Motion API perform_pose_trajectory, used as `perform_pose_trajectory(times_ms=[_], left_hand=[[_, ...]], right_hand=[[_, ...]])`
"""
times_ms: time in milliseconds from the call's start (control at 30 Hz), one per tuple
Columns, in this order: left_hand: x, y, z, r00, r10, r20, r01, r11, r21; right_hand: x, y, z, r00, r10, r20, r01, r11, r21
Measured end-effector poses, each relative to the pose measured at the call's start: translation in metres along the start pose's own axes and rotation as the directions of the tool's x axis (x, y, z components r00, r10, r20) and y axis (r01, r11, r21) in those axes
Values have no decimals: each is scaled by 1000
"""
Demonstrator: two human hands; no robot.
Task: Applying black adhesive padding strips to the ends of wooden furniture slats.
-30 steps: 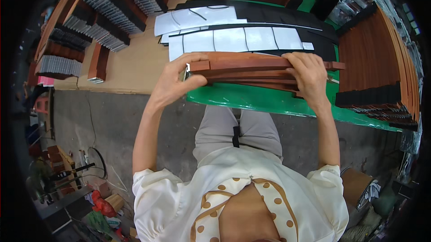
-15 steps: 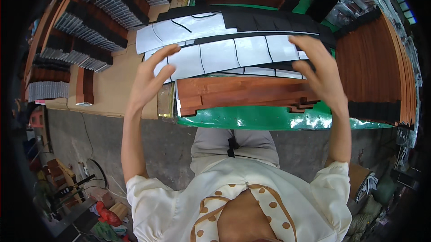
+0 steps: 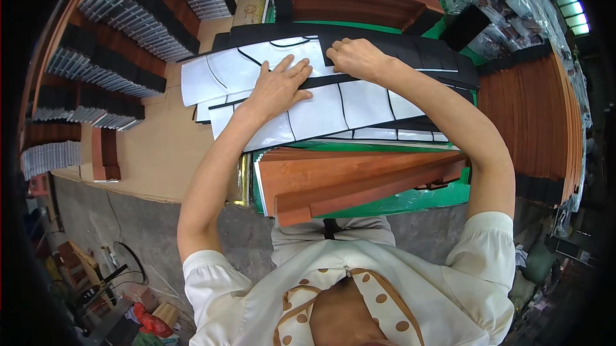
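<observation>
A flat piece with a white face and curved black lines (image 3: pixel 215 75) lies on the bench, with black material (image 3: pixel 401 54) continuing to its right. My left hand (image 3: pixel 282 86) rests on the white face with its fingers spread. At the right edge of the white part, my right hand (image 3: pixel 359 59) is closed with its fingertips curled down; what they pinch is hidden. Nearer to me lies a long white strip divided by black lines (image 3: pixel 314 113). In front of that, reddish-brown boards (image 3: pixel 333 176) lie together, the top one slanted.
Stacks of brown pieces with black and grey ends (image 3: pixel 138 22) stand on cardboard (image 3: pixel 151 147) at left. Upright brown boards (image 3: pixel 526 108) line the right side. A black phone-like slab (image 3: pixel 463 27) leans near clear plastic wrapping (image 3: pixel 500 25). Green sheeting (image 3: pixel 385 203) covers the bench.
Both hands have moved inward from the near strip's ends to the white-faced piece behind it. A brown board in front now slants toward me, over the bench edge.
</observation>
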State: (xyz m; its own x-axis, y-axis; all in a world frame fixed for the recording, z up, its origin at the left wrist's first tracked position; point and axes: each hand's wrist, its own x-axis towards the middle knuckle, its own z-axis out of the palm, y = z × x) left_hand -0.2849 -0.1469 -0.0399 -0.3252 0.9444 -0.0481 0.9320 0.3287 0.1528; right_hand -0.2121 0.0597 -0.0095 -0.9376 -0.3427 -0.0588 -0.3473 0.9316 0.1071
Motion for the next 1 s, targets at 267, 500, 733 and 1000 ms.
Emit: perform_pose_trajectory(times_ms=[267,500,733,1000], left_hand=[[-2,-6,7,999,15,-34,-15,1000,-6],[1,-5,4,999,20,-31,-21,998,-62],[-32,7,-67,800,-369,-472,-87,708,-701],[-89,78,-139,871,-292,-395,-140,623,-770]], right_hand=[[3,8,22,982,-174,-75,162,977,-141],[1,26,-9,923,378,-71,-294,813,502],[-30,-32,-97,911,400,-103,-218,677,703],[-63,-101,-133,616,-186,-765,107,982,-153]])
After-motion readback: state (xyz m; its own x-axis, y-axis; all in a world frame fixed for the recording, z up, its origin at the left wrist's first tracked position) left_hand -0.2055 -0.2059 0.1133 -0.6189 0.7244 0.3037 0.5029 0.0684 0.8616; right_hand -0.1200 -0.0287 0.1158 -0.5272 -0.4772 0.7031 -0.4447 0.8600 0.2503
